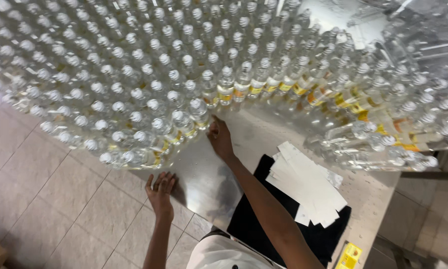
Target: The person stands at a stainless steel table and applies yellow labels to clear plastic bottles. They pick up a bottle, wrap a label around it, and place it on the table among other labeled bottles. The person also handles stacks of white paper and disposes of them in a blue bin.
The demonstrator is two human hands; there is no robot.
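A metal table [204, 174] carries a great many clear bottles [149, 74] with white caps, packed in rows, some with yellow and orange labels. My right hand [219, 139] reaches forward over the bare metal, its fingers touching the base of a labelled bottle [200, 113] at the front of the rows. My left hand [160, 192] rests flat on the table's near edge, fingers spread, holding nothing.
A stack of white paper strips [306, 184] lies on a black cloth [264, 224] on the table to the right. A small yellow packet [350, 256] sits at the table's near right corner. Beige floor tiles [45, 199] lie to the left.
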